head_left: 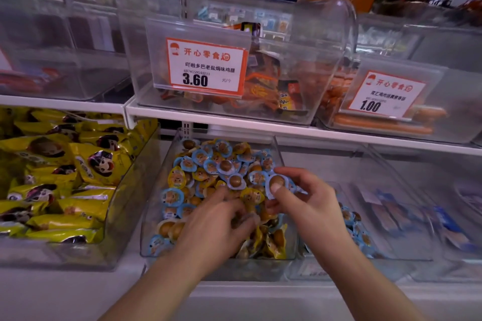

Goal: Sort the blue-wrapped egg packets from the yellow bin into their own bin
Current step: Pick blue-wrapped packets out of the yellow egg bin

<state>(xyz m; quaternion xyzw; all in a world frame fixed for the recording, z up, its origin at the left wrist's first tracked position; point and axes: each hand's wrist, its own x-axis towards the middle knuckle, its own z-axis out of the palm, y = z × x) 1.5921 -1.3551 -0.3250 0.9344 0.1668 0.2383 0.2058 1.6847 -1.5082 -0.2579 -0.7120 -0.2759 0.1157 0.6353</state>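
Note:
A clear middle bin on the lower shelf holds a mixed heap of blue-wrapped and yellow-wrapped egg packets. My right hand pinches a blue-wrapped egg packet between thumb and fingers, just above the right side of the heap. My left hand reaches palm-down into the heap with its fingers spread among the packets; what they touch is blurred. To the right stands another clear bin with several blue-wrapped egg packets along its left side.
A bin of yellow snack bags fills the lower left. The white shelf edge above carries clear bins with price tags. Blue-and-white packs lie at the far right.

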